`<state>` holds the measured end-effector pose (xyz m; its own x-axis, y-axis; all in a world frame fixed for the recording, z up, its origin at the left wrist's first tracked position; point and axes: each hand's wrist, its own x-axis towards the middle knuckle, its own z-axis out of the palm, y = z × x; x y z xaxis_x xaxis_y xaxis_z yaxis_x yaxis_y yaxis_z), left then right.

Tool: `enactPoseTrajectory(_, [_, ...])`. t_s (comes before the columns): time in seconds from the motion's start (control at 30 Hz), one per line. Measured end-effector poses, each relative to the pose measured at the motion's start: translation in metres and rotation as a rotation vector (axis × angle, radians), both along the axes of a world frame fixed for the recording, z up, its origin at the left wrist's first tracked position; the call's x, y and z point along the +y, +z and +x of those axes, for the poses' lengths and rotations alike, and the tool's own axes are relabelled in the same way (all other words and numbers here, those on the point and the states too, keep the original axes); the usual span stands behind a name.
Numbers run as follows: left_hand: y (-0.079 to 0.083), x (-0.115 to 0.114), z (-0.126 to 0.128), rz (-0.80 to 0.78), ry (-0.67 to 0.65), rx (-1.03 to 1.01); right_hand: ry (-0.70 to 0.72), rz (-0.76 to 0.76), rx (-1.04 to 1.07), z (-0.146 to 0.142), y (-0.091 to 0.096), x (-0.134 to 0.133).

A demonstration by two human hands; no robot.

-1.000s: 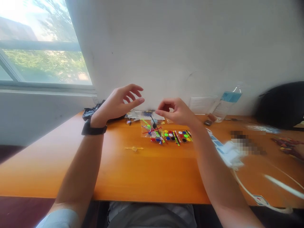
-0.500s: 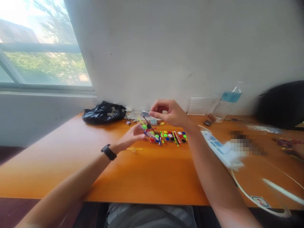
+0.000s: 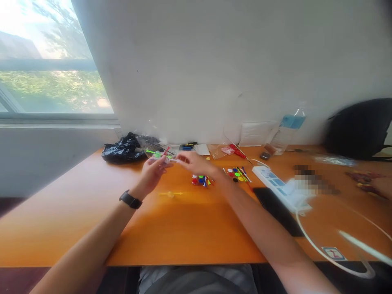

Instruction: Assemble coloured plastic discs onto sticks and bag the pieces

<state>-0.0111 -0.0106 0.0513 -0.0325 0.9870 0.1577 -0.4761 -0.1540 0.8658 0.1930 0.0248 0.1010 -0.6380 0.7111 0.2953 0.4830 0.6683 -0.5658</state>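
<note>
My left hand (image 3: 153, 171), with a dark watch (image 3: 130, 199) on its wrist, is closed around several small plastic arrow pieces with round discs (image 3: 159, 154); green, red and clear ones show. My right hand (image 3: 194, 163) meets it from the right, its fingertips pinching a thin white plastic arrow (image 3: 174, 161) beside the left fingers. On the table below lies a yellow arrow with a round disc (image 3: 170, 194). A pile of coloured discs and arrows (image 3: 202, 180) sits just under my right wrist, and a second group of discs and arrows (image 3: 237, 174) lies beyond my right forearm.
A black plastic bag (image 3: 124, 149) stands at the back left. Along the wall are clear packets (image 3: 219, 151), a red-handled tool (image 3: 237, 151) and a clear bottle (image 3: 286, 132). To the right are a white power strip (image 3: 272, 183), its cable, a black flat object (image 3: 277, 210) and a black bag (image 3: 358, 130).
Both hands have moved left, away from the coloured pile. My right hand has come down to meet the pieces in my left hand. The black flat object and red-handled tool are now uncovered.
</note>
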Motion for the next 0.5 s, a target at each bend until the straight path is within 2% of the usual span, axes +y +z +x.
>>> enactPoseTrajectory(0.1, [0.005, 0.007, -0.013, -0.015, 0.071, -0.074, 0.079, 0.034, -0.274, -0.034, -0.044, -0.028])
enactPoseTrajectory(0.17, [0.005, 0.012, -0.021, -0.033, 0.122, -0.089, 0.181, 0.172, -0.448, -0.05, -0.069, -0.055])
enactPoseTrajectory(0.23, [0.005, 0.016, -0.026, -0.035, 0.158, -0.084, 0.282, 0.348, -0.484, -0.054, -0.086, -0.084])
enactPoseTrajectory(0.37, [0.001, 0.016, -0.023, -0.011, 0.163, -0.012, 0.565, 0.61, -0.345, -0.033, -0.093, -0.139])
enactPoseTrajectory(0.43, [-0.003, 0.012, -0.014, -0.009, 0.129, 0.032, 0.568, 0.689, -0.29, -0.016, -0.091, -0.154])
enactPoseTrajectory(0.5, [-0.009, 0.007, -0.003, -0.015, 0.074, 0.084, 0.59, 0.722, -0.241, 0.001, -0.088, -0.157])
